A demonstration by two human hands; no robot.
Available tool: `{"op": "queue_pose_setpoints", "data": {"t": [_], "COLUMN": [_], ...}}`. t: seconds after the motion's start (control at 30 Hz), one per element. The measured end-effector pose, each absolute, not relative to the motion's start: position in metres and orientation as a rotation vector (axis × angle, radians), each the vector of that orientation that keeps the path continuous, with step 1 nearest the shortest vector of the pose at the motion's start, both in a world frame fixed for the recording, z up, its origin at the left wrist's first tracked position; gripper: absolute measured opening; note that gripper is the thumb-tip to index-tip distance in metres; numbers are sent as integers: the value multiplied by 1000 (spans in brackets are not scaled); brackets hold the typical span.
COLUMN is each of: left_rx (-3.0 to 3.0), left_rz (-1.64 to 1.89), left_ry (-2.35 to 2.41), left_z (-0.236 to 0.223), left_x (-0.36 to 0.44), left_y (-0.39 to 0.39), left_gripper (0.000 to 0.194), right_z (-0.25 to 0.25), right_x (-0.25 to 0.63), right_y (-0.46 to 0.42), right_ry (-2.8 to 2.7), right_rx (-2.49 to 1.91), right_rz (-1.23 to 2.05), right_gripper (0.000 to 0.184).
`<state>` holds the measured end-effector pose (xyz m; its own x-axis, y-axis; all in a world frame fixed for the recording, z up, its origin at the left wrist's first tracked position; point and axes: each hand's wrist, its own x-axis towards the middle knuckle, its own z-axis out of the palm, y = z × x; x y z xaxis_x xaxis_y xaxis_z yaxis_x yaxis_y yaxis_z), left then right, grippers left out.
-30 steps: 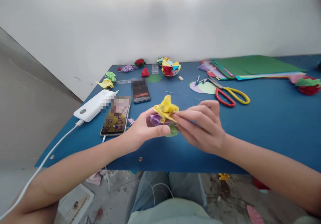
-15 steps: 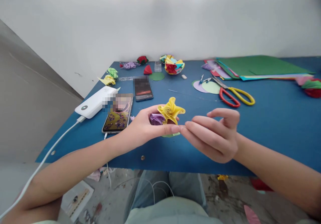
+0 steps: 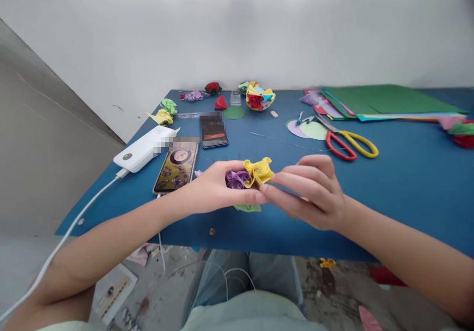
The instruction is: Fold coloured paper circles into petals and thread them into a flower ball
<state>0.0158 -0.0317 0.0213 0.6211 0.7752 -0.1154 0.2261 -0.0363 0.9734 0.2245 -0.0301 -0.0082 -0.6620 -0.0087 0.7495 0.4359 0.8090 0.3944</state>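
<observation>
While left fingers (image 3: 239, 196) clamp the purple flower (image 3: 237, 179), right fingers (image 3: 299, 184) pinch the yellow flower (image 3: 258, 171).

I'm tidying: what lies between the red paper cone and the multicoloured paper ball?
A clear container and, nearer you, a green disc; the head view shows both.

Right hand (image 3: 314, 192) back at yellow flower (image 3: 258, 171)
</observation>
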Motion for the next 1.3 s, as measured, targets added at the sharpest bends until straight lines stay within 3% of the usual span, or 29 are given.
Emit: {"op": "queue_pose_setpoints", "data": {"t": [0.33,0.53,0.63,0.73,0.93,1.07,1.3], "left_rx": [1591,1626,1526,1396,1282,1234,1225], "left_rz": [520,481,522,597,675,668,633], "left_ry": [910,901,846,788,715,727,788], "left_z": [23,17,16,17,14,13,13], "left_x": [13,10,10,11,9,11,14], "left_y": [-27,-24,-24,-24,-21,-21,-23], "left_gripper": [39,55,49,42,38,41,42], "right_z": [-12,-5,-4,-8,-21,-26,-27], "right_x": [228,226,225,225,220,218,218], "right_y": [-19,-19,-21,-21,-22,-20,-21], "right_ry": [-2104,-2242,-2296,-2287,-2068,-2096,-2017], "right_rx": [-599,-619,-599,-587,-552,-573,-645], "right_rz": [-115,418,558,464,-185,-402,-379], "right_gripper": [33,36,39,47,63,49,34]}}
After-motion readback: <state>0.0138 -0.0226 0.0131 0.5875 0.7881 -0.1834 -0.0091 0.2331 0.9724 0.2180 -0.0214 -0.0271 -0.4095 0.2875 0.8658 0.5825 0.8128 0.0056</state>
